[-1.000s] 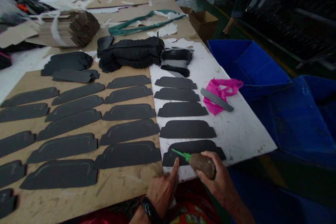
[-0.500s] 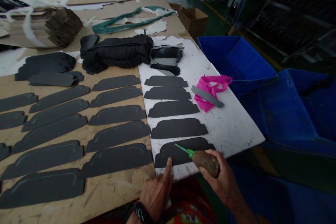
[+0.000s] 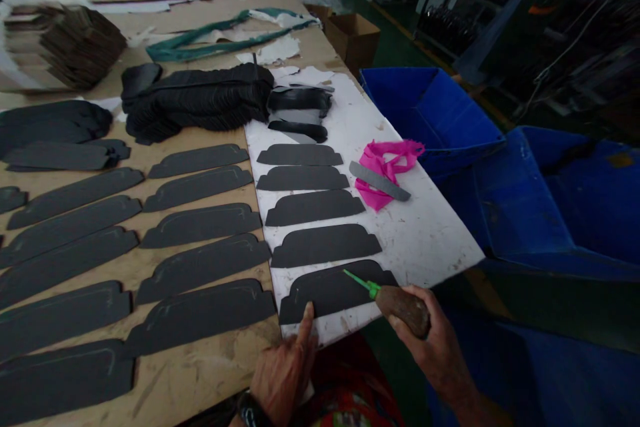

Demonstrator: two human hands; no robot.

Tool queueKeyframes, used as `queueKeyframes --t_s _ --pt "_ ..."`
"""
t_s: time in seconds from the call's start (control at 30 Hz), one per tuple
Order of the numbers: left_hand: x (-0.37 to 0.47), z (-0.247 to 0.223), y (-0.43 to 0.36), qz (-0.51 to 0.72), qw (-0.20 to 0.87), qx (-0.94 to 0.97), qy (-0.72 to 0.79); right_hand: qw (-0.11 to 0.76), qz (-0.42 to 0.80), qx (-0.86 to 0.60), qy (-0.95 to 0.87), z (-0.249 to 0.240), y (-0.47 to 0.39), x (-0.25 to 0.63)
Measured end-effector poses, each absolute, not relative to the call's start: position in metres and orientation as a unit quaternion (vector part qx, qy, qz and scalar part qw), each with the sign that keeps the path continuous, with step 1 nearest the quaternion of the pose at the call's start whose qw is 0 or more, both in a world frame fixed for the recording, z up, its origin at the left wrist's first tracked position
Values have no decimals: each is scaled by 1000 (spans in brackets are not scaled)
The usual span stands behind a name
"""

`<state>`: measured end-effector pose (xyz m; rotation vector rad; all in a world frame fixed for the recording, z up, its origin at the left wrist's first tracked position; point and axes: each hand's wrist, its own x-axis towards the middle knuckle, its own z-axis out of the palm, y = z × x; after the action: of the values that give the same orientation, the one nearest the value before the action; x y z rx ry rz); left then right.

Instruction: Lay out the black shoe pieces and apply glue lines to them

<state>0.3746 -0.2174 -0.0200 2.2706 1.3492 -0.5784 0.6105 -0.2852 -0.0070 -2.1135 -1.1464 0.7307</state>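
My right hand (image 3: 435, 340) grips a brown, bulb-shaped applicator (image 3: 404, 310) with a thin green nozzle. Its tip lies over the upper edge of the nearest dark grey cut piece (image 3: 330, 293) on the white board. A faint pale line runs along that piece's left shoulder. My left hand (image 3: 285, 367) holds nothing. Its index finger stretches out and its tip presses on the piece's lower edge, while the other fingers look curled. More pieces of the same shape lie in columns, such as a neighbouring piece (image 3: 210, 313); several bear pale lines along their upper edges.
A dense row of dark pieces (image 3: 200, 100) stands behind the columns. A pink cloth strip (image 3: 377, 177) lies under a grey strip (image 3: 380, 181) at right. Blue bins (image 3: 430, 107) stand beyond the table's right edge. Bundled cardboard (image 3: 80, 47) and a green band (image 3: 185, 48) lie farther back.
The applicator's tip has moved right along the nearest piece's upper edge. My left index finger stays on the lower edge. The whole view has shifted, so the table appears farther left.
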Motion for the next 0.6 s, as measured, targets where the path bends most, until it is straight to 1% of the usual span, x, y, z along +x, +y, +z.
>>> queueKeyframes --t_s 0.2,0.33,0.5,0.6 --pt "379 -12 -211 -225 219 811 493 313 270 -822 -391 -4 -293 623" --pt "395 3 -201 -226 252 800 496 315 272 -819 -395 -4 -294 627" --pt "429 6 -204 -196 237 837 452 310 267 -815 -411 -8 -294 630" --pt "444 2 -206 -227 243 841 428 314 272 -808 -417 -8 -293 633"
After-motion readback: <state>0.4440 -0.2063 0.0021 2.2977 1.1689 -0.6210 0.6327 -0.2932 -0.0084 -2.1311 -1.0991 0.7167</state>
